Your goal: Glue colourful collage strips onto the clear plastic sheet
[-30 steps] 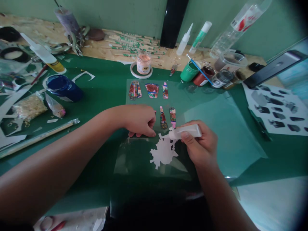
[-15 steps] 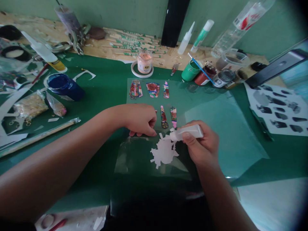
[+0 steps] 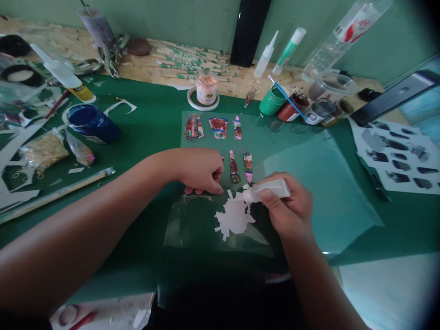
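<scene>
My right hand (image 3: pixel 292 206) is wrapped round a small white squeeze bottle (image 3: pixel 271 189), tilted with its tip down to the left. The tip meets the upper right edge of a white paper cutout (image 3: pixel 235 214) with a jagged outline, lying on a clear plastic sheet (image 3: pixel 189 224). Just left of the cutout, my left hand (image 3: pixel 201 172) rests on the sheet with curled fingers; whether anything is in them is hidden. Several colourful patterned pieces, such as a narrow strip (image 3: pixel 247 166) and a wider piece (image 3: pixel 218 128), lie beyond the hands.
A blue paint jar (image 3: pixel 91 123) stands at left, near a long stick (image 3: pixel 58 195). Behind are a peach-coloured jar (image 3: pixel 206 89) and open paint pots, including a green one (image 3: pixel 271 101) with a blue brush (image 3: pixel 287 97) across them. A printed sheet (image 3: pixel 398 156) lies at right.
</scene>
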{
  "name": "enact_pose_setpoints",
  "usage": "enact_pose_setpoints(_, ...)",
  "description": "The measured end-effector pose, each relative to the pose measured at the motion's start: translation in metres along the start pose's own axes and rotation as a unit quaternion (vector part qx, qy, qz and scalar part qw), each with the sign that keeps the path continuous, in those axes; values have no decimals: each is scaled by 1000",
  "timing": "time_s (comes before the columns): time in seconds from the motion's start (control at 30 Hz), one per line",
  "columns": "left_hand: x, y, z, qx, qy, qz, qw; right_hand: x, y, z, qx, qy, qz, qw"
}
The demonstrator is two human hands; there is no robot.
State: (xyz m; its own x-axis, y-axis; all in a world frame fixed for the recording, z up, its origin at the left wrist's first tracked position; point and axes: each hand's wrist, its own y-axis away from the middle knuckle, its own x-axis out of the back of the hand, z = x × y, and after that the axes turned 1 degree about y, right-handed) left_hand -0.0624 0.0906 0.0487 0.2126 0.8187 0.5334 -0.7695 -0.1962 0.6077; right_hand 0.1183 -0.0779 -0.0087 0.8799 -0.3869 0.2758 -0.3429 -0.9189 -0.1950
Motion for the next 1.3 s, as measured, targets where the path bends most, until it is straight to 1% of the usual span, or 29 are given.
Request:
enact_pose_setpoints(0.27, 0, 0, 2, 6, -2, -2, 1000, 1, 0, -3, 21, -3, -7, 1000)
enact_pose_setpoints(0.37, 0, -1, 2, 5, -4, 2, 1000, 2, 0, -3, 35, -13, -7, 999)
enact_pose_setpoints(0.57, 0, 0, 2, 5, -7, 3, 1000, 2, 1, -3, 38, -41, 2, 998)
enact_pose_setpoints(0.73, 0, 0, 2, 7, -10, -1, 1000, 2, 1, -2, 26, -24, 8, 999)
enact_pose_setpoints(0.9, 0, 0, 1, 6, -12, -1, 1000, 2, 0, -2, 36, -3, 12, 999)
enact_pose_setpoints(1.3, 0, 0, 2, 15, -12, -7, 1000, 1, -1, -3, 29, 9, 37, 999)
